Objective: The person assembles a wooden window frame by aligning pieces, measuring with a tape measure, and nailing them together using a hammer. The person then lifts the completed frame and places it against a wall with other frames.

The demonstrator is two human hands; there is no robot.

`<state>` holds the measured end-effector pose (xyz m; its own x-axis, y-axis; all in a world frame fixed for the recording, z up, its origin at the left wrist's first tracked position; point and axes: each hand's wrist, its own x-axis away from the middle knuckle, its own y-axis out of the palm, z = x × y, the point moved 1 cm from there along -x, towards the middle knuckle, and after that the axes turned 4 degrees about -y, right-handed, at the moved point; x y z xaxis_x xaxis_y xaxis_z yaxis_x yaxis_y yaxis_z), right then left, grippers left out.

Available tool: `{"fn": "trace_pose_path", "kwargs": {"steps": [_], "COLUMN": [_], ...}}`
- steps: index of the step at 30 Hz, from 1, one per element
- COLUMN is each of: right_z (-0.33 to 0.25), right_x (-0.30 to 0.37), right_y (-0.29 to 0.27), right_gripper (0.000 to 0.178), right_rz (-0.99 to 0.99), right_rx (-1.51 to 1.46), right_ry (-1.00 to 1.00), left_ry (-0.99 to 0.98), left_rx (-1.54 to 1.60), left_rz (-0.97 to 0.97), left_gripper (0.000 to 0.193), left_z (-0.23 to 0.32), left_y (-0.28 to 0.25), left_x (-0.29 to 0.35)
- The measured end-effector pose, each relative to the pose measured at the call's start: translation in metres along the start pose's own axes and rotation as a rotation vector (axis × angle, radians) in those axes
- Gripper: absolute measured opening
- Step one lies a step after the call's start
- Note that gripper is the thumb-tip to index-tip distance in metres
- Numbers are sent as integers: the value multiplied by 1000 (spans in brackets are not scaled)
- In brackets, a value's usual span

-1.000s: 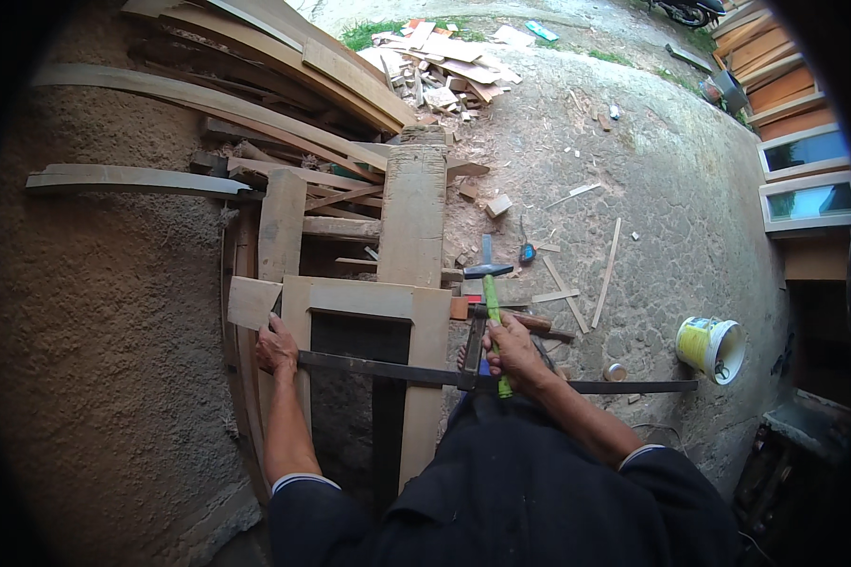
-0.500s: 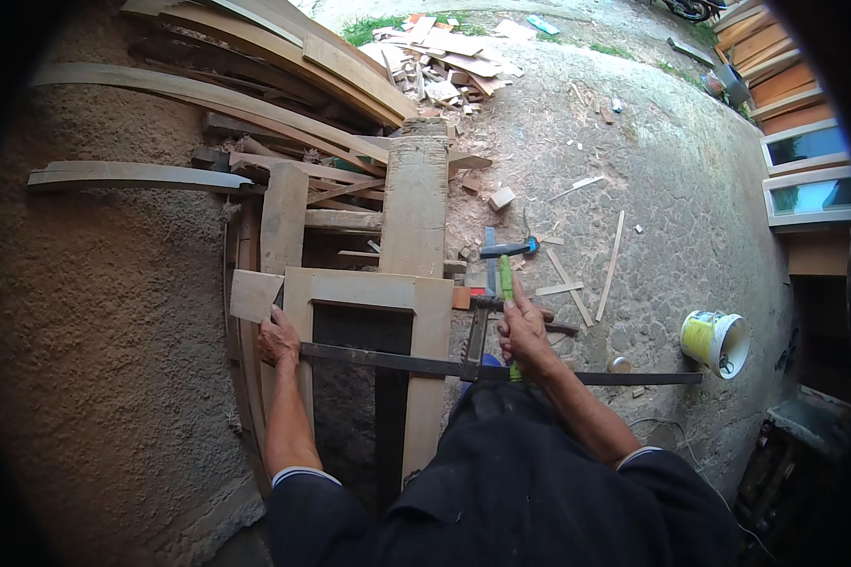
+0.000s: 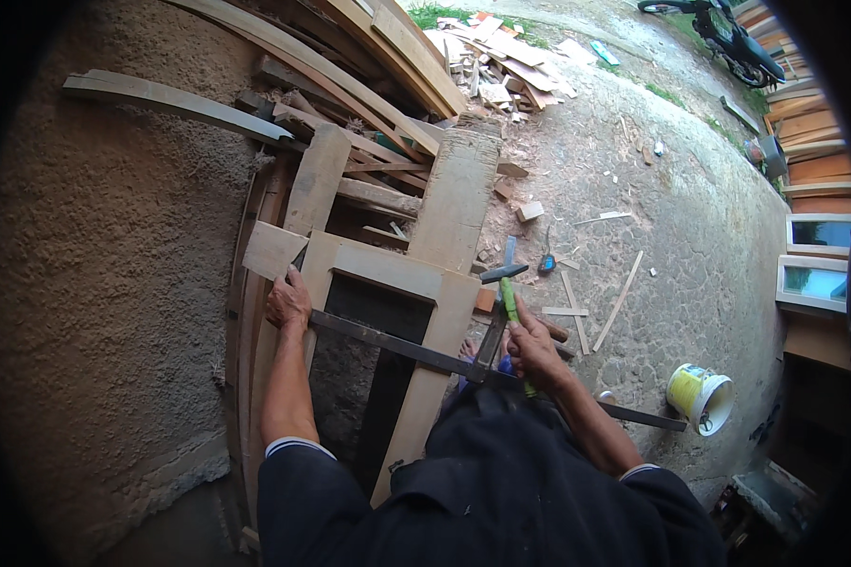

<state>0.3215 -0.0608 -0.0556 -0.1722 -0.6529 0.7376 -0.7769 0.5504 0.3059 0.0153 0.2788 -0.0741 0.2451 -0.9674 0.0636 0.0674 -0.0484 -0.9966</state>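
A flat, pale wooden block (image 3: 274, 250) stands at the left side of a wooden frame (image 3: 388, 269). My left hand (image 3: 288, 300) is closed at the block's lower edge, beside the end of a long dark metal bar clamp (image 3: 378, 340). Its fingertips are partly hidden. The clamp crosses the frame and runs on to the right, past my body. In my right hand (image 3: 533, 352) is a hammer (image 3: 509, 285), gripped by its green handle with the dark head pointing away from me. The hammer is just right of the frame, above the clamp.
A broad plank (image 3: 454, 198) lies beyond the frame, and stacked timber (image 3: 388, 57) leans by the rough wall (image 3: 151, 274) at left. Wood scraps (image 3: 501, 61) are heaped at the back. On the right are a white-and-yellow bucket (image 3: 686, 392), glazed wooden frames (image 3: 813, 282) and a motorcycle (image 3: 728, 47).
The whole view has turned, so the frame and clamp now appear slanted and more of the motorcycle shows. Both hands keep their holds on the block and hammer.
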Motion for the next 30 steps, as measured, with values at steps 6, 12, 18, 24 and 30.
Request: {"fn": "trace_pose_path", "kwargs": {"steps": [6,12,18,24,30], "right_z": [-68,-169,-219,-224,-209], "right_x": [-44,-145,-217,-227,-229], "right_y": [16,129,283,358,364], "right_gripper": [34,23,33,35,49], "right_rz": [5,-232,-635,-531,-683], "right_rx": [373,1267,1773,1891,2274], "right_ry": [-371,-849,-1057,-1182,-870], "left_ry": [-23,0,55,121,117], "left_rx": [73,159,213,169,169], "left_rz": [-37,-10,-24,97,115], "left_gripper": [58,48,44,41,41], "left_z": [-4,-13,-20,-21,-20], "left_y": [-2,7,17,19,18], "left_x": [-1,-7,-11,-10,-8]}}
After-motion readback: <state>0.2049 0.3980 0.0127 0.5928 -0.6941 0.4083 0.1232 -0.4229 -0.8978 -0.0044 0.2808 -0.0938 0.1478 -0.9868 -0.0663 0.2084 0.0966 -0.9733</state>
